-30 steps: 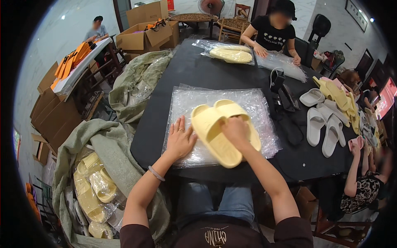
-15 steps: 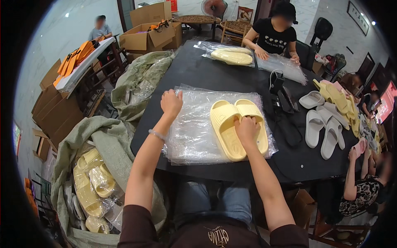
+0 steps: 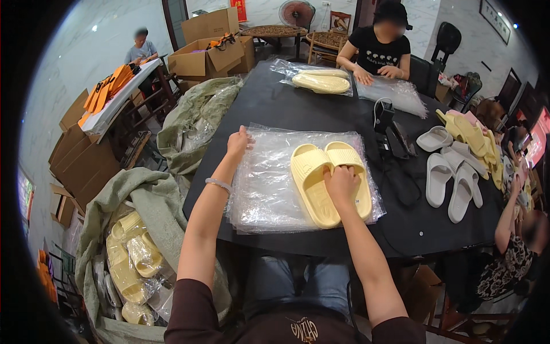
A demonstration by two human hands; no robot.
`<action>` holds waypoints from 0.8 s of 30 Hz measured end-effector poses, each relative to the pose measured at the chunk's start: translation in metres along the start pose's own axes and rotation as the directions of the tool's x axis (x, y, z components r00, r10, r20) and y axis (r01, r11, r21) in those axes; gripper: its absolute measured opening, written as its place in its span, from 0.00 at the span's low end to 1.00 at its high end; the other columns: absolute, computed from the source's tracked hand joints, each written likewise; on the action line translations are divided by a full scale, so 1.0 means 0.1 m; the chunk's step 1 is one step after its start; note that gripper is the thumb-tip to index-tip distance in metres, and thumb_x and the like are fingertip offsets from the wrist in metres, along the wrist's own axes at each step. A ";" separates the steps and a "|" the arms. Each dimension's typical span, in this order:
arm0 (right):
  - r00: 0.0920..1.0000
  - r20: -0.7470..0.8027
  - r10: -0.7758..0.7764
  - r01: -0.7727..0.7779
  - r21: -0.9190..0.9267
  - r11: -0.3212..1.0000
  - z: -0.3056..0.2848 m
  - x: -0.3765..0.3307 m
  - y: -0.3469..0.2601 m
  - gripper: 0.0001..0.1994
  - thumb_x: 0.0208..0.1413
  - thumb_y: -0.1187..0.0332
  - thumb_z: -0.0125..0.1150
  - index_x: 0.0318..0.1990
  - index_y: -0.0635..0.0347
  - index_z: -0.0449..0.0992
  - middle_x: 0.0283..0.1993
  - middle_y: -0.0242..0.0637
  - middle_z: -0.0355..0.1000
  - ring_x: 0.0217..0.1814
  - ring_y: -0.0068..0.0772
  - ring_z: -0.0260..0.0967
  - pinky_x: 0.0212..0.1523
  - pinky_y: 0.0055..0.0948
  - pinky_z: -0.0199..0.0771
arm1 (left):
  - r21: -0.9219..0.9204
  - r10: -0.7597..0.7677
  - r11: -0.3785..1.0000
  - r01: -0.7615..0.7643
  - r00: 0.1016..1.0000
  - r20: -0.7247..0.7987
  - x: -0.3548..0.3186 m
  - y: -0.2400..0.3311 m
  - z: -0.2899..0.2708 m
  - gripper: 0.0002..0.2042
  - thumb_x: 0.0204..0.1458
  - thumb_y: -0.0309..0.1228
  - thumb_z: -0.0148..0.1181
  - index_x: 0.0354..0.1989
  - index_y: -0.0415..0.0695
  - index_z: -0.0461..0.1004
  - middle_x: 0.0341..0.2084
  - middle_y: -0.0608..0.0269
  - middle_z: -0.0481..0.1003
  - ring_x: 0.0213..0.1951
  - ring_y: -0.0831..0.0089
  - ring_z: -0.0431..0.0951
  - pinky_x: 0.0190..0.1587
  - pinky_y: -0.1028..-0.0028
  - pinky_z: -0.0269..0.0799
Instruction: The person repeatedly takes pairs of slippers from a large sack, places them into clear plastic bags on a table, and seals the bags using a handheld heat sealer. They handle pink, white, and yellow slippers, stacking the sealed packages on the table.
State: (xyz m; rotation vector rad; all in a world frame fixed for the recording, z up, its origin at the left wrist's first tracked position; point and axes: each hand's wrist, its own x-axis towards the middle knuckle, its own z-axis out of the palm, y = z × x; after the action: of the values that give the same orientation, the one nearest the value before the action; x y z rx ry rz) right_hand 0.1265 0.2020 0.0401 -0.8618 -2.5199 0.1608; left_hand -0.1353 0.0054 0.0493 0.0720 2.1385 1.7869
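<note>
Slippers (image 3: 331, 182) — a yellow pair, side by side — lie on the right part of the clear bag stack (image 3: 269, 183) at the near edge of your black bench (image 3: 286, 109). Your right hand (image 3: 340, 182) presses on them with fingers curled over the straps, while your left hand (image 3: 238, 143) pinches the stack's far-left corner.
</note>
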 end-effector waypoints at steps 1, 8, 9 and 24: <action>1.000 -0.004 0.001 -0.001 0.000 1.000 -0.01 0.00 0.00 0.18 0.52 0.54 0.57 0.30 0.63 0.80 0.38 0.40 0.75 0.48 0.42 0.66 0.46 0.48 0.61 | 0.025 0.038 0.999 -0.039 0.999 0.036 -0.03 0.04 -0.01 0.17 0.55 0.40 0.57 0.43 0.37 0.75 0.28 0.61 0.78 0.27 0.75 0.74 0.26 0.75 0.64; 0.998 -0.055 -0.017 0.017 0.002 1.000 0.06 0.00 0.00 0.18 0.52 0.54 0.56 0.29 0.62 0.80 0.37 0.40 0.75 0.47 0.42 0.66 0.46 0.47 0.62 | 0.271 0.322 0.887 -0.375 0.921 0.221 -0.10 0.19 -0.11 0.17 0.56 0.43 0.56 0.38 0.39 0.78 0.25 0.67 0.75 0.26 0.81 0.70 0.27 0.77 0.62; 0.998 -0.056 -0.022 0.022 0.002 1.000 0.06 0.00 0.00 0.18 0.52 0.54 0.56 0.29 0.62 0.80 0.37 0.40 0.75 0.47 0.42 0.66 0.45 0.47 0.62 | 0.306 0.339 0.859 -0.409 0.905 0.257 -0.07 0.18 -0.13 0.17 0.56 0.43 0.55 0.38 0.40 0.78 0.26 0.69 0.74 0.27 0.81 0.70 0.28 0.78 0.62; 1.000 -0.002 0.004 -0.004 0.006 1.000 0.02 0.01 0.02 0.20 0.53 0.53 0.55 0.29 0.64 0.79 0.39 0.40 0.75 0.48 0.43 0.66 0.46 0.48 0.62 | 0.389 0.383 0.803 -0.451 0.891 0.244 -0.15 0.34 -0.04 0.10 0.57 0.33 0.52 0.36 0.37 0.71 0.26 0.55 0.76 0.27 0.64 0.77 0.34 0.62 0.73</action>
State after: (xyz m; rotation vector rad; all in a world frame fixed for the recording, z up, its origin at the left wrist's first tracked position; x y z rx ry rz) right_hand 0.1259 0.2037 0.0380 -0.8648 -2.5149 0.1683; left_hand -0.1288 0.0045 0.0864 0.8320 2.5022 1.3916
